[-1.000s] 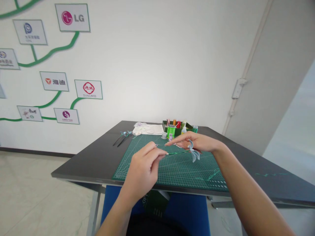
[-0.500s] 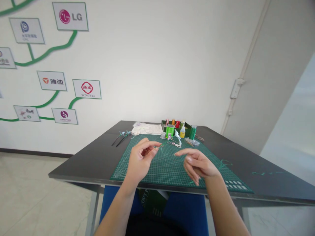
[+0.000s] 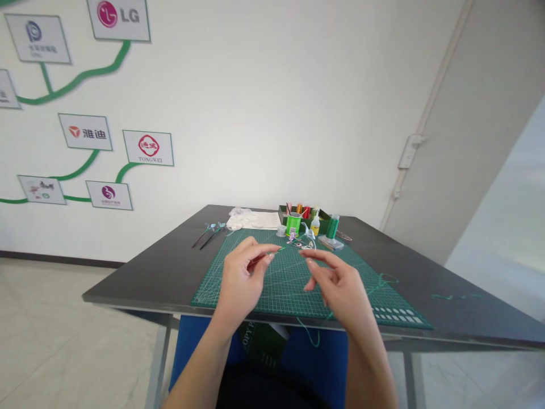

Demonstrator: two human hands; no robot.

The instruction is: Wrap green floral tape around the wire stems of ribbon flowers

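Note:
My left hand (image 3: 243, 272) is closed in a pinch on a thin green stem (image 3: 283, 247), which points up and right from the fingertips. A small pale lilac flower piece (image 3: 292, 237) shows near the stem's far end. To the right, my right hand (image 3: 334, 278) is curled with thumb and index finger close together, facing the stem. A green thread (image 3: 315, 343) trails below it, looping over the front table edge; the fingers partly hide where it is held. Under both hands lies a green cutting mat (image 3: 276, 289).
At the back stand a green can (image 3: 293, 224), a glue bottle (image 3: 315, 224), a green thread spool (image 3: 332, 227) and a box of spools (image 3: 324, 216). Wire-stemmed blue flowers (image 3: 213, 234) lie left, near white sheets (image 3: 259, 220). Thread scraps (image 3: 455, 296) lie on the right of the dark table (image 3: 149, 272).
My right hand has moved left and up towards the stem, its index finger and thumb drawing together. The green thread now hangs over the table's front edge. My left hand keeps its pinch.

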